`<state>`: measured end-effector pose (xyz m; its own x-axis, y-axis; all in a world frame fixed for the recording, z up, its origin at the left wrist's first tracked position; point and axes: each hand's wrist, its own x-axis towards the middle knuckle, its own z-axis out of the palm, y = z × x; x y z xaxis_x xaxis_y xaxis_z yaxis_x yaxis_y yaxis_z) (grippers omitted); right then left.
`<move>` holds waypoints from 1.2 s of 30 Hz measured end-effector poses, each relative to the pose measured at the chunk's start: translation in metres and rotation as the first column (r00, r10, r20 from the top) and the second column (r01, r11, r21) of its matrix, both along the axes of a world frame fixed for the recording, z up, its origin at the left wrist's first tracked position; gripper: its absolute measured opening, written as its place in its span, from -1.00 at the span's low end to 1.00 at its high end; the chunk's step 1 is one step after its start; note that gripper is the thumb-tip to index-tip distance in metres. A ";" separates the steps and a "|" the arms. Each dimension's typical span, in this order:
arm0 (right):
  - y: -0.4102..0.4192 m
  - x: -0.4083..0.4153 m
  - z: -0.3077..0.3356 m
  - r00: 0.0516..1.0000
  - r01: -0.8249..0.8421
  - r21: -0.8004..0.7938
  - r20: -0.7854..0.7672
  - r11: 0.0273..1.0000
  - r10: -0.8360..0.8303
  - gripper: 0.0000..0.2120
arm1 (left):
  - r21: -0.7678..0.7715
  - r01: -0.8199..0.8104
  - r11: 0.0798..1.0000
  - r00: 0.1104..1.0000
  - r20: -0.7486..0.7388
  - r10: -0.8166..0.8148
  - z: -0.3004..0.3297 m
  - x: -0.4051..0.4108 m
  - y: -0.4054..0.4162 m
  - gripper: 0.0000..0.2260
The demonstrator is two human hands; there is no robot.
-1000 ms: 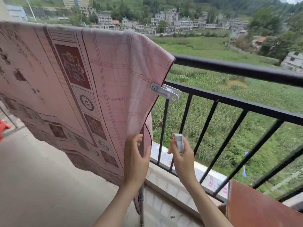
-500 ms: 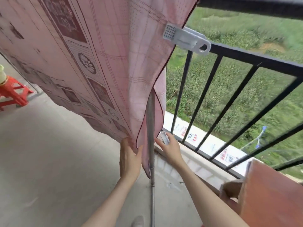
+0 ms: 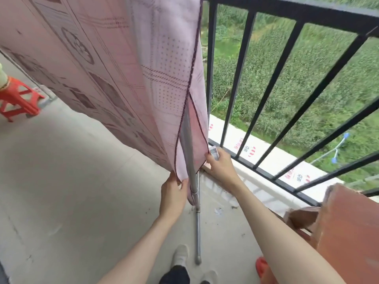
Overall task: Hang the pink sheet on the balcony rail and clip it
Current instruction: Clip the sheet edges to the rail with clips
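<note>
The pink patterned sheet (image 3: 114, 64) hangs down from above, in front of the black balcony rail (image 3: 287, 9). My left hand (image 3: 173, 193) pinches the lower corner of the sheet's front layer. My right hand (image 3: 220, 167) holds a white clip (image 3: 214, 152) and touches the lower corner of the back layer, close to the bottom bar of the rail. A grey metal pole (image 3: 193, 181) stands between the two layers and reaches the floor.
A red plastic stool (image 3: 17, 101) stands at the left on the concrete floor (image 3: 71, 181). A brown wooden piece of furniture (image 3: 346, 228) is at the lower right. My feet (image 3: 180, 255) are below, near the pole's base.
The view has tilted further down, so the clip fixed on the rail has left the frame. Both hands have slid down the sheet's edges to its bottom corners.
</note>
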<state>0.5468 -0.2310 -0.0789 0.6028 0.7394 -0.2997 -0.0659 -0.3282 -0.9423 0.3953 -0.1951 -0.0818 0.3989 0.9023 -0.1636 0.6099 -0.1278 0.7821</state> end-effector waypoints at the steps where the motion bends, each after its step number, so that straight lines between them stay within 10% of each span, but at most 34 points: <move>1: -0.001 0.007 0.003 0.994 0.097 0.001 0.054 0.995 -0.097 -0.94 | -0.001 0.009 1.000 1.000 0.002 -0.009 0.000 0.000 -0.002 -0.84; 6: -0.012 0.040 0.011 0.906 0.248 0.039 0.343 0.968 -0.247 -0.94 | -0.023 -0.001 1.000 1.000 0.000 0.001 -0.013 0.004 -0.008 -0.96; 12: 0.005 0.019 -0.033 0.934 0.126 0.016 0.336 0.992 -0.124 -0.91 | 0.050 -0.063 0.997 0.998 0.006 0.063 -0.038 0.012 0.002 -0.71; 21: 0.026 0.015 -0.111 0.881 0.302 -0.223 0.437 0.927 -0.182 -0.80 | 0.061 -0.075 0.995 0.997 -0.011 0.076 -0.082 0.013 0.004 -0.91; 36: -0.047 -0.026 -0.156 0.969 0.088 -0.066 0.239 0.994 -0.069 -0.95 | 0.027 0.010 1.000 0.998 0.062 -0.011 -0.109 0.034 -0.031 -0.80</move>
<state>0.5206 -0.2784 -0.2353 0.7185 0.6675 -0.1955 0.1267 -0.4019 -0.9069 0.4295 -0.2266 -0.1909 0.4170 0.9017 -0.1138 0.5585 -0.1554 0.8148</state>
